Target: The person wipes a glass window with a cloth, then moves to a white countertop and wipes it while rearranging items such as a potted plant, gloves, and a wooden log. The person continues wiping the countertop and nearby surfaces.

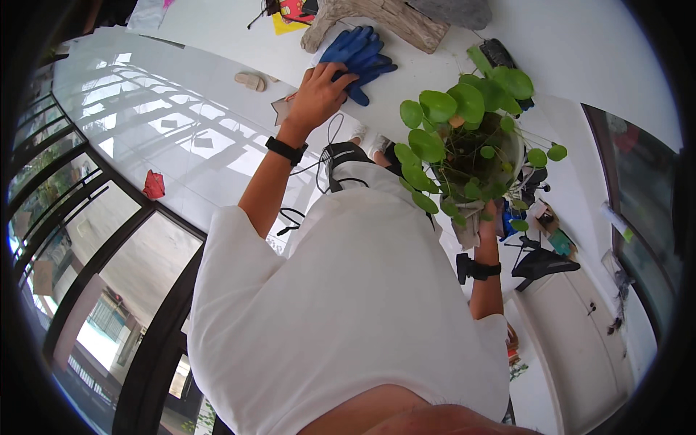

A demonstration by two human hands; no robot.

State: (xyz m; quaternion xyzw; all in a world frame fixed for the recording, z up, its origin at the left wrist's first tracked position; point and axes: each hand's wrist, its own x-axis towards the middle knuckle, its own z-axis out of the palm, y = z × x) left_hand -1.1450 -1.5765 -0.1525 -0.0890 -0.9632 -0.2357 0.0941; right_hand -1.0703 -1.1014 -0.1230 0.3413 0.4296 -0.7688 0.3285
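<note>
My left hand [321, 93] grips the cuff end of a pair of blue coated work gloves [356, 54], which lie on the white tabletop [424, 76]. Low at the right, my right hand [490, 211], partly covered by leaves, holds a bunched grey cloth [466, 225] beside a pale bowl [519, 149]. Round-leaved pennywort [468, 103] grows out of this bowl, and its stems hang over the rim. Most of my right fingers are hidden. Both wrists wear black straps.
Driftwood [375, 19] and a grey stone [454, 11] lie beyond the gloves. A dark object [497, 53] sits behind the plant. Loose black cable [321, 163] hangs near my waist. A bicycle saddle [544, 265] is at my right; a sandal [250, 81] lies on the tiled floor.
</note>
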